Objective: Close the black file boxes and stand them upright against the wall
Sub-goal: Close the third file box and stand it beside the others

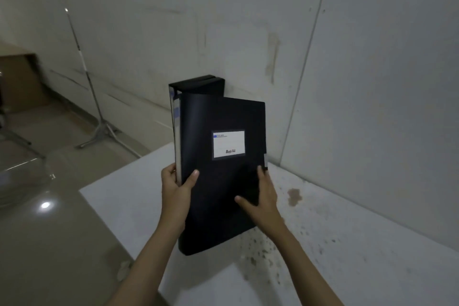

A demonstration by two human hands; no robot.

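Note:
I hold a black file box (213,181) with a white label on its front, lifted above the white table (347,243) and tilted slightly. My left hand (177,186) grips its left spine edge, thumb on the front cover. My right hand (260,199) presses flat on the cover near the right edge. Behind it, two more black file boxes (201,85) stand upright against the wall (248,20); only their tops show.
The table's right part carries brown stains and dark specks (294,196). The table's left edge drops to a glossy tiled floor (49,231). A metal tripod stand (99,117) stands on the floor at the left by the wall.

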